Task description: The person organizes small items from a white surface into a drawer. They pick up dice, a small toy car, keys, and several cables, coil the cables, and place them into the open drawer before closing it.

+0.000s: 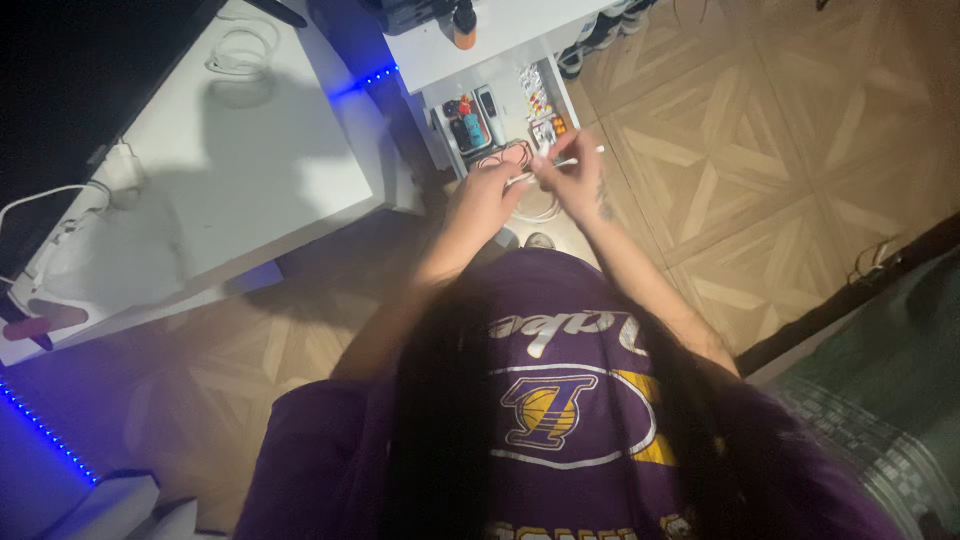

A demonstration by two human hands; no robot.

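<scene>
- Hands: left hand (487, 193) and right hand (573, 178) raised close together over open white drawer (553, 92), at about 12 o'clock from purple printed shirt (560, 400).
- Held item: thin white cable or cord (560, 164), slender and pale, running from between the two hands out toward 2 o'clock, free end past the right knuckles.
- Finger state, right: closed in a pinch on the cord, tips bunched at the near side of the hand.
- Finger state, left: curled toward the cord's near end; contact likely, exact grip blurred and not certain.
- Position against fingers: cord crossing the right fingertips, near end toward the left fingertips at 8 o'clock, far end well clear of both hands; a pale loop hanging below the hands at 6 o'clock, seemingly more of the same cord.
- Handling note, as judgement: best kept pinched near the end with one hand while the other guides the slack; light tension, no sharp bends; loop kept clear of drawer contents.
- Surroundings: small bottles and coloured packets in the drawer at 12 o'clock; white desk top (250, 170) at 10 o'clock with coiled clear cord (240, 50); blue light strip (375, 78) along the desk edge; patterned wooden parquet floor (760, 150) at 2 o'clock.
</scene>
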